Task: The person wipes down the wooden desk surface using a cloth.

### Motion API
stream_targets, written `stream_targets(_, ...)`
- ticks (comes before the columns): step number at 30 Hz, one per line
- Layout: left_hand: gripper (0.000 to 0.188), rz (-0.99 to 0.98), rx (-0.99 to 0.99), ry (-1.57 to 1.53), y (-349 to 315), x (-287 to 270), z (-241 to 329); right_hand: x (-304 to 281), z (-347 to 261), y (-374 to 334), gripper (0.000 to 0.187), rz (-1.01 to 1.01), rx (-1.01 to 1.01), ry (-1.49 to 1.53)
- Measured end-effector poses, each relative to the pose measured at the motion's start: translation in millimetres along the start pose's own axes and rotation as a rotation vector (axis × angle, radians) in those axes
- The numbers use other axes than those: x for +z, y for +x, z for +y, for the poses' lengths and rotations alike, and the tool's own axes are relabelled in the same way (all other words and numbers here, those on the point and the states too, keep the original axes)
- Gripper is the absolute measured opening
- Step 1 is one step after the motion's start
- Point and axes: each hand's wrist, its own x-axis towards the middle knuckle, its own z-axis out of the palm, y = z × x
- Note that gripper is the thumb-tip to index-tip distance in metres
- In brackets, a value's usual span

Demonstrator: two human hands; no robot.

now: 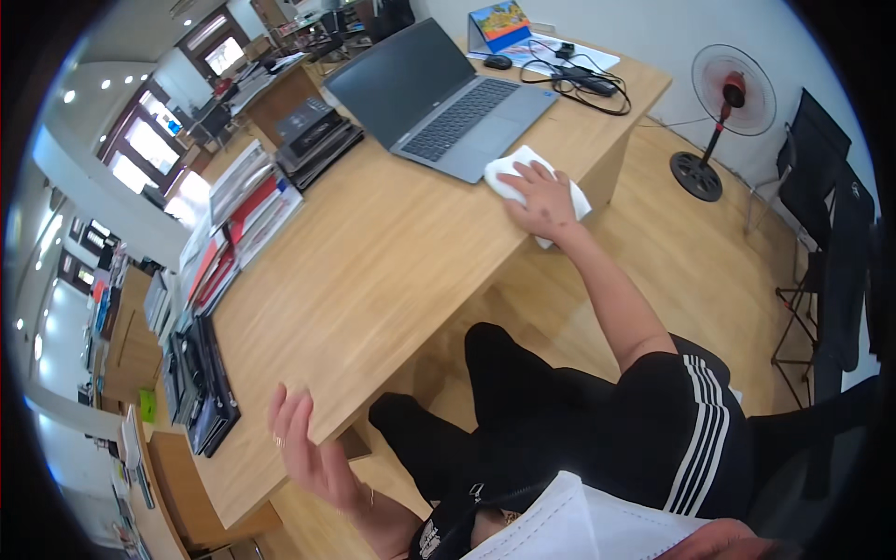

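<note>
White cloth (502,168): one o'clock, at the desk's edge, under the right hand (543,201), fingers spread flat over it.
Left hand (315,457): seven o'clock, fingers loosely bent, nothing in them.
Wiping: I'd press evenly, skirting the laptop (481,112).
Wooden desk (364,271): folders (257,219) towards ten.
Room: pedestal fan (735,91) at two.

No wording can be read clearly. The keys of the laptop (464,117), upper centre of the frame, are too small to make out, as is its blue sticker (549,93). White lettering (430,539) on the black clothing, lower centre, is blurred.
</note>
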Motion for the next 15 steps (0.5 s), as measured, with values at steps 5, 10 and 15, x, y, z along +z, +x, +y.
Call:
stream_targets(5,0.050,-0.278,0.471,-0.722,16,-23,60,1,-2,-6,0.047,0.020,-0.016,0.013)
stream_targets(10,0.042,1.159,0.166,-1.056,21,37,121,3,-10,-4,0.048,0.023,-0.038,0.038)
stream_targets(15,0.037,-0.145,0.288,-1.017,3,-19,79,0,-6,-4,0.048,0.022,-0.035,0.042)
